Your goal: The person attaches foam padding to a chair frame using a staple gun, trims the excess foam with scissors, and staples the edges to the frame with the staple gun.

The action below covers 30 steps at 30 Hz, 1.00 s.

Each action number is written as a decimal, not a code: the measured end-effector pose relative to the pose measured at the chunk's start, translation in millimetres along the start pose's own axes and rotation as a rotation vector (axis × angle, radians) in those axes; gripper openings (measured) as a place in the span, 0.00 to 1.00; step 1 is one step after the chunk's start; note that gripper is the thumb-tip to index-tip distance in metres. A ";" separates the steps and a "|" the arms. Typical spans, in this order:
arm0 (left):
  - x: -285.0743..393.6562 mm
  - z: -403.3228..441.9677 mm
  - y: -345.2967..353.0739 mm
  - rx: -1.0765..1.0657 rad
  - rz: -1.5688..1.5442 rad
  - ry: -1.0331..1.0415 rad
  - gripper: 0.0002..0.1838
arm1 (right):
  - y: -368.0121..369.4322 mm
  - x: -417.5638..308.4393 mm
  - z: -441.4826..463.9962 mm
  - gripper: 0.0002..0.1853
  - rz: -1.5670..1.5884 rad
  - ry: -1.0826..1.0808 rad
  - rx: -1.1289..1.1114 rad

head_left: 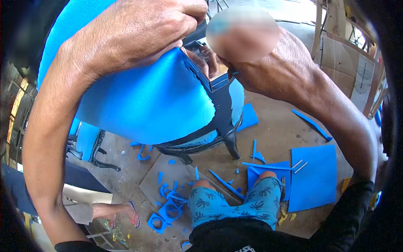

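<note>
A large sheet of blue foam (147, 105) lies over a dark, carved piece of furniture (228, 145), its edge ragged. At the top, my left hand (178, 19) is above the foam with its fingers curled; what they hold is hidden. A shiny, box-like object with a dark frame (218, 83) rests at the foam's right edge, and skin tones show in its reflective surface. My right hand (243, 38) is beside and above that object. A blur covers most of it, so its fingers cannot be made out.
Blue foam offcuts (171, 210) and a larger blue sheet (313, 178) lie on the floor. Another blue-covered chair (88, 140) stands at left. Another person's leg (111, 210) shows at lower left. Cardboard (338, 63) leans at upper right.
</note>
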<state>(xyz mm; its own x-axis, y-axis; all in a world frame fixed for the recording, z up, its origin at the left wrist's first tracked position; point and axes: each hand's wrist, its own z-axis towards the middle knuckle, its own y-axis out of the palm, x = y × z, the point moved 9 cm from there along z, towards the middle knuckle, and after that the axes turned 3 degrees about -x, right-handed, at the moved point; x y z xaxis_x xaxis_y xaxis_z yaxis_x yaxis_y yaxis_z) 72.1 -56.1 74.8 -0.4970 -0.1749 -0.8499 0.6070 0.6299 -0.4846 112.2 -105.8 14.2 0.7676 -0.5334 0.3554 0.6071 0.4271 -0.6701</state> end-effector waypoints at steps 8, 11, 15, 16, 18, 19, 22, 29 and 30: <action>-1.3 -1.0 -6.2 0.122 -0.091 0.012 0.09 | 5.6 -1.7 6.5 0.09 -0.052 -0.022 0.037; 0.3 1.0 -2.2 -0.004 0.027 -0.018 0.08 | 6.2 -0.9 10.7 0.09 -0.054 -0.101 0.056; 0.1 2.6 2.4 -0.065 0.090 -0.030 0.08 | 10.3 4.7 17.0 0.09 -0.049 -0.177 0.065; 0.5 2.0 0.6 -0.044 0.080 -0.024 0.08 | 9.8 5.2 17.6 0.09 -0.015 -0.209 0.096; 0.5 0.7 0.7 -0.022 0.073 -0.012 0.07 | 9.3 5.6 16.6 0.14 0.043 -0.262 0.115; -1.9 -0.1 1.9 0.012 0.023 -0.002 0.07 | 8.4 5.9 13.3 0.14 0.040 -0.256 0.117; -2.9 -1.0 -3.6 0.036 -0.029 -0.018 0.07 | 11.3 13.0 -8.0 0.07 0.168 -0.117 0.072; -6.0 0.5 -0.3 -0.033 -0.127 -0.028 0.07 | 26.0 17.5 -90.1 0.18 0.421 0.127 -0.140; -6.5 -0.9 0.8 -0.036 -0.125 -0.023 0.07 | 27.7 18.5 -94.9 0.17 0.432 0.150 -0.164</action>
<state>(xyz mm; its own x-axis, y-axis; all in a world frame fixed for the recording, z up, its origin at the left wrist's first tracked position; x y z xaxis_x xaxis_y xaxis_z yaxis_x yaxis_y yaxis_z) 75.2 -53.9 80.1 -0.5526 -0.2706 -0.7883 0.5186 0.6287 -0.5794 123.7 -173.2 -59.6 0.8967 -0.4372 -0.0684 0.1893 0.5187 -0.8337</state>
